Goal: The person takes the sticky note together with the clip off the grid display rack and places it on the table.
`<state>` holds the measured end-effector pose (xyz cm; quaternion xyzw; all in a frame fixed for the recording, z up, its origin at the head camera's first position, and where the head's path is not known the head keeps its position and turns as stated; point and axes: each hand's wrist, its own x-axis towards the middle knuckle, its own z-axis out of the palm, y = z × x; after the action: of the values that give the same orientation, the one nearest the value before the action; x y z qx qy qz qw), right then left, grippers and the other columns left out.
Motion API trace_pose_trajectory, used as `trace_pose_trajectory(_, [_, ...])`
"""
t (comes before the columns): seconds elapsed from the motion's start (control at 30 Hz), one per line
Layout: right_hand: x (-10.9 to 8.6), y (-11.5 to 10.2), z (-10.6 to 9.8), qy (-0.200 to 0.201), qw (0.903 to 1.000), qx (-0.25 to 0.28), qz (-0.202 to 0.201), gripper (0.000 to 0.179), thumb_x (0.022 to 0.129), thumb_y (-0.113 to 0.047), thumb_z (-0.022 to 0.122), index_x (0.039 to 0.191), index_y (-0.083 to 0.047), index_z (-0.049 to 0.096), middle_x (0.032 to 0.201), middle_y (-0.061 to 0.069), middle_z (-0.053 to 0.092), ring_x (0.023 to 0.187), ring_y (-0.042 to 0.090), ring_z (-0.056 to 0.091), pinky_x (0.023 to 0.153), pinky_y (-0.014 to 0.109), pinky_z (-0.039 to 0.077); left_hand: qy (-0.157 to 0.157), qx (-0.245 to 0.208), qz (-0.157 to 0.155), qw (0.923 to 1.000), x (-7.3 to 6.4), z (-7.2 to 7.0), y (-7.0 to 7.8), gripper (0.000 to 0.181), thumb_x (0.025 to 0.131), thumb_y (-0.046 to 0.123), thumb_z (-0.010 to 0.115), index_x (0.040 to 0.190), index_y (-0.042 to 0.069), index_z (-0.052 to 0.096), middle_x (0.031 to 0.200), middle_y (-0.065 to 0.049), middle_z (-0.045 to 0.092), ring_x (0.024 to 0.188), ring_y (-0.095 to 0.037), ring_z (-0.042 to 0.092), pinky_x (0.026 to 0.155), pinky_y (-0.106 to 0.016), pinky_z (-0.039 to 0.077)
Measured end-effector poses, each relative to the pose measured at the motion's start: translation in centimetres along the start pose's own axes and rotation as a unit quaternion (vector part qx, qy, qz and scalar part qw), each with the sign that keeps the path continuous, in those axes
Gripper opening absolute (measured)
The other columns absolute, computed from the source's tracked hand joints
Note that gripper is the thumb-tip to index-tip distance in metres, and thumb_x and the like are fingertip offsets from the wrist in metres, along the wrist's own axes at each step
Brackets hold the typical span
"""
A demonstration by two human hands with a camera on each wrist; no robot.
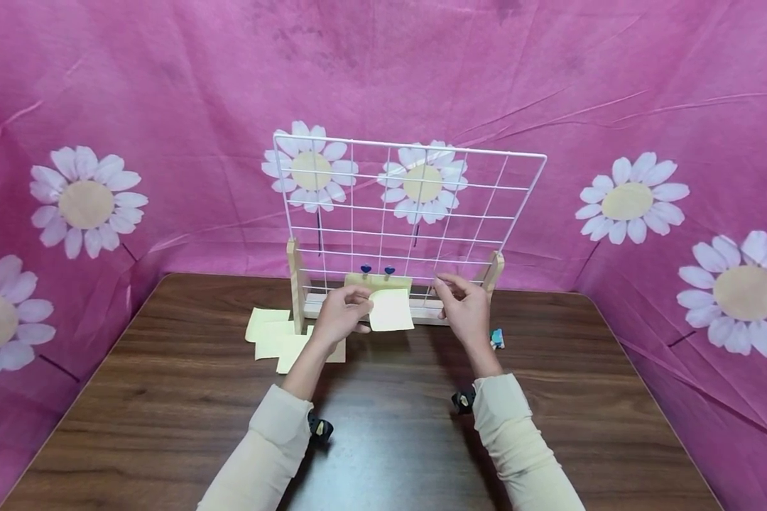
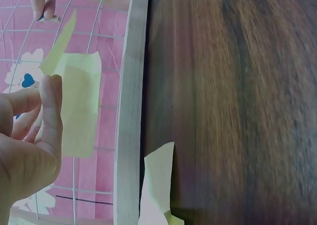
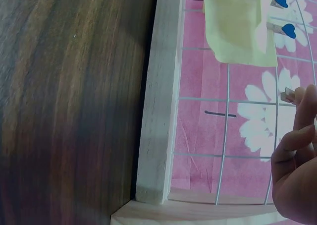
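My left hand (image 1: 344,312) pinches a pale yellow sticky note (image 1: 392,310) between thumb and fingers, in front of a white wire grid (image 1: 409,232). In the left wrist view this note (image 2: 60,44) stands out at an angle. Behind it, other yellow notes (image 2: 81,111) hang on the grid under two clothespins with blue hearts (image 3: 287,30). Right of the note, my right hand (image 1: 466,310) pinches a small wooden clothespin (image 3: 287,94), close to the wires. Most of that clothespin is hidden behind the fingers.
Wooden posts (image 1: 295,280) and a wooden base bar (image 3: 159,96) hold the grid upright on the brown table (image 1: 396,433). Several loose sticky notes (image 1: 273,339) overlap at the left post. Some small blue pieces (image 1: 498,338) lie by the right forearm. A pink flowered cloth (image 1: 185,106) hangs behind.
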<state>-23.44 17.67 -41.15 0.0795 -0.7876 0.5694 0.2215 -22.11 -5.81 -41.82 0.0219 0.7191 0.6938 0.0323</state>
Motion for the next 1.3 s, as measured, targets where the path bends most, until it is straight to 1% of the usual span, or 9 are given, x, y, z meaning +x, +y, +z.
trace_pose_trajectory(0.13, [-0.4, -0.1, -0.5, 0.006, 1.0, 0.0, 0.007, 0.018, 0.095, -0.008, 0.07, 0.108, 0.003, 0.075, 0.084, 0.026, 0.072, 0.039, 0.011, 0.056, 0.034, 0.016, 0.043, 0.002, -0.009, -0.002, 1.0, -0.2, -0.5, -0.1, 0.027, 0.092, -0.002, 0.063, 0.119, -0.008, 0.066, 0.101, -0.017, 0.063, 0.073, -0.017, 0.064, 0.06, -0.032, 0.065])
trace_pose_trajectory(0.37, [-0.6, 0.1, -1.2, 0.022, 0.9994, 0.014, 0.023, 0.017, 0.095, -0.007, 0.071, 0.104, 0.006, 0.075, 0.082, 0.027, 0.071, 0.039, 0.016, 0.056, 0.035, 0.015, 0.044, 0.013, -0.004, -0.01, 0.9999, -0.5, -1.6, -0.8, 0.023, 0.091, -0.004, 0.064, 0.115, -0.007, 0.066, 0.097, -0.015, 0.063, 0.069, -0.017, 0.062, 0.059, -0.033, 0.065])
trace_pose_trajectory(0.5, [-0.7, -0.2, -1.6, 0.025, 0.999, 0.008, 0.036, 0.017, 0.095, -0.006, 0.071, 0.105, 0.007, 0.075, 0.083, 0.029, 0.07, 0.04, 0.009, 0.054, 0.037, 0.014, 0.045, 0.016, -0.008, -0.017, 0.9997, -0.7, -2.0, -0.8, 0.022, 0.091, -0.004, 0.065, 0.113, -0.007, 0.066, 0.097, -0.015, 0.063, 0.069, -0.018, 0.062, 0.06, -0.033, 0.065])
trace_pose_trajectory(0.7, [-1.6, -2.7, -2.4, 0.019, 0.9983, 0.003, 0.055, 0.017, 0.096, 0.0, 0.066, 0.105, 0.014, 0.071, 0.084, 0.033, 0.068, 0.04, 0.003, 0.051, 0.038, 0.015, 0.047, 0.02, -0.013, -0.029, 0.9993, -0.9, -2.5, -1.0, 0.022, 0.091, -0.004, 0.065, 0.112, -0.007, 0.066, 0.098, -0.015, 0.062, 0.076, -0.028, 0.064, 0.06, -0.032, 0.065])
trace_pose_trajectory(0.87, [-2.4, -3.3, -3.4, 0.026, 0.9963, 0.01, 0.081, 0.021, 0.096, 0.0, 0.066, 0.107, 0.017, 0.068, 0.082, 0.03, 0.069, 0.039, 0.006, 0.053, 0.035, 0.019, 0.048, 0.012, -0.014, -0.028, 0.9994, -1.1, -2.8, -1.3, 0.023, 0.091, -0.004, 0.064, 0.113, -0.008, 0.064, 0.099, -0.016, 0.062, 0.077, -0.025, 0.063, 0.064, -0.036, 0.066])
trace_pose_trajectory(0.97, [-2.6, -2.6, -3.9, 0.037, 0.9942, 0.02, 0.099, 0.02, 0.096, 0.0, 0.066, 0.108, 0.016, 0.069, 0.083, 0.032, 0.068, 0.039, 0.007, 0.054, 0.033, 0.019, 0.047, 0.01, -0.014, -0.027, 0.9995, -1.2, -3.0, -1.3, 0.023, 0.091, -0.004, 0.064, 0.114, -0.008, 0.064, 0.099, -0.015, 0.062, 0.077, -0.023, 0.062, 0.067, -0.041, 0.066])
trace_pose_trajectory(1.07, [-2.6, -0.7, -4.3, 0.045, 0.9924, 0.029, 0.111, 0.02, 0.096, -0.002, 0.066, 0.108, 0.014, 0.07, 0.083, 0.031, 0.068, 0.039, 0.007, 0.053, 0.032, 0.017, 0.044, 0.011, -0.013, -0.028, 0.9995, -1.3, -3.2, -1.4, 0.023, 0.091, -0.004, 0.064, 0.113, -0.008, 0.064, 0.098, -0.015, 0.063, 0.078, -0.025, 0.062, 0.068, -0.042, 0.066])
trace_pose_trajectory(1.17, [-2.6, 1.2, -4.7, 0.053, 0.9916, 0.021, 0.116, 0.02, 0.096, -0.006, 0.069, 0.108, 0.01, 0.073, 0.08, 0.023, 0.07, 0.039, 0.006, 0.053, 0.033, 0.015, 0.042, 0.011, -0.014, -0.03, 0.9994, -1.3, -3.4, -1.6, 0.023, 0.091, -0.004, 0.064, 0.113, -0.009, 0.064, 0.098, -0.015, 0.063, 0.078, -0.025, 0.062, 0.066, -0.039, 0.066])
trace_pose_trajectory(1.3, [-2.9, 1.8, -5.3, 0.058, 0.991, -0.001, 0.121, 0.019, 0.095, -0.009, 0.071, 0.105, 0.006, 0.075, 0.069, 0.008, 0.069, 0.038, 0.006, 0.052, 0.033, 0.014, 0.039, 0.011, -0.016, -0.038, 0.9991, -1.3, -3.8, -2.2, 0.023, 0.092, -0.003, 0.065, 0.115, -0.01, 0.063, 0.098, -0.015, 0.063, 0.077, -0.022, 0.061, 0.066, -0.037, 0.066])
